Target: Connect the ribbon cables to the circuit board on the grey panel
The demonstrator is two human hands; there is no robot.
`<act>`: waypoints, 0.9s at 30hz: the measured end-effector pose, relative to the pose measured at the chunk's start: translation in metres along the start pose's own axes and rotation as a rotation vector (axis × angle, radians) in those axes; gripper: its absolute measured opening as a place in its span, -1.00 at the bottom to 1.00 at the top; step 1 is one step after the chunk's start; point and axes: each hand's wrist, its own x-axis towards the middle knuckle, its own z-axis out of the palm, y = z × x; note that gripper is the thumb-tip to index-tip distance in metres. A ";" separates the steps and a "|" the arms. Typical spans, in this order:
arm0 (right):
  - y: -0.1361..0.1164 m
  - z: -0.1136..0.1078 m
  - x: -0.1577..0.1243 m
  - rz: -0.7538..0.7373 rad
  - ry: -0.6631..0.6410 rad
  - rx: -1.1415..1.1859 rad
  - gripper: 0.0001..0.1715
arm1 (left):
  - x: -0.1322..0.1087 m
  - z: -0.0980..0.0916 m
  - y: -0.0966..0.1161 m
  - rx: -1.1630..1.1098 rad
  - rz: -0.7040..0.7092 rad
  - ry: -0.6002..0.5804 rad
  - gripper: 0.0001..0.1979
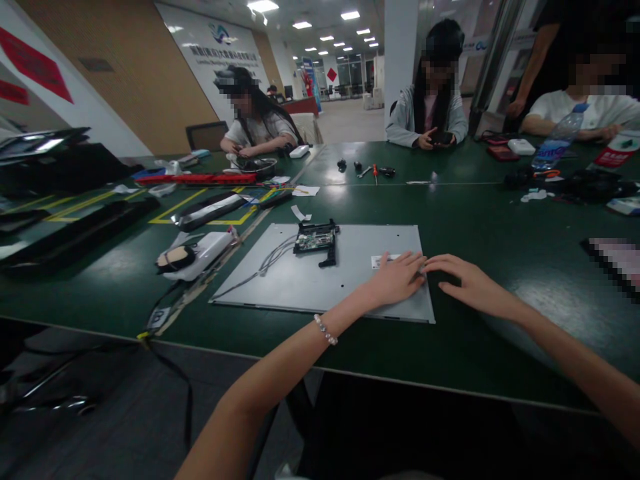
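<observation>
A grey metal panel [300,280] lies flat on the green table [500,240]. A small circuit board with a black bracket [317,239] sits near its far edge, with thin cables [270,260] running off to the left. My left hand [397,277] rests flat on the panel's right part, fingers stretched out beside a small white label [379,261]. My right hand [463,280] lies on the table at the panel's right edge, fingers extended toward the left hand's fingertips. Neither hand holds anything.
A white device with a black strap [193,255] lies left of the panel. Screwdrivers and small parts [373,171] sit farther back. A water bottle [557,141] stands at the right. Three other people sit at the table's far side. Black trays [75,227] fill the left.
</observation>
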 end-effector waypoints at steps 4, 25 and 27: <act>0.010 0.000 -0.010 0.287 0.118 0.616 -0.44 | -0.009 -0.015 -0.012 -0.057 -0.085 0.047 -0.45; 0.023 -0.008 -0.003 0.292 0.012 0.757 -0.24 | -0.172 -0.076 -0.269 -0.189 -1.275 0.540 -0.56; 0.022 -0.008 -0.003 0.271 0.012 0.787 -0.22 | -0.169 -0.076 -0.268 -0.201 -1.267 0.568 -0.53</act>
